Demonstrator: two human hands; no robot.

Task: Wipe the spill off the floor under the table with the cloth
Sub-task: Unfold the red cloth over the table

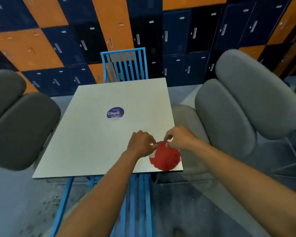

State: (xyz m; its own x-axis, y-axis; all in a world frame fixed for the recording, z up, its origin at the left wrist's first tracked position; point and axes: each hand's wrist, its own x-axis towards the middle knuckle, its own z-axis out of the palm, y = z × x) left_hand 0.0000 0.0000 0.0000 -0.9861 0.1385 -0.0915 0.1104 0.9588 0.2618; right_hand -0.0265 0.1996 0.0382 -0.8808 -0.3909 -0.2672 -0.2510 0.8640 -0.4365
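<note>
A red cloth (pixel 165 157) lies bunched on the near right corner of the pale square table (pixel 99 137). My left hand (pixel 141 143) pinches the cloth's far left edge with its fingertips. My right hand (pixel 179 138) pinches the same far edge from the right side. Both hands rest low over the tabletop, close together. The floor (pixel 186 211) under the table is mostly hidden by the tabletop, and no spill shows from here.
A blue slatted chair (pixel 126 65) stands at the table's far side, another blue chair (pixel 140 202) at the near side under my arms. Grey padded seats flank it left (pixel 20 127) and right (pixel 237 106). A round purple sticker (pixel 115 113) marks the tabletop. Orange and navy lockers (pixel 178 35) line the back.
</note>
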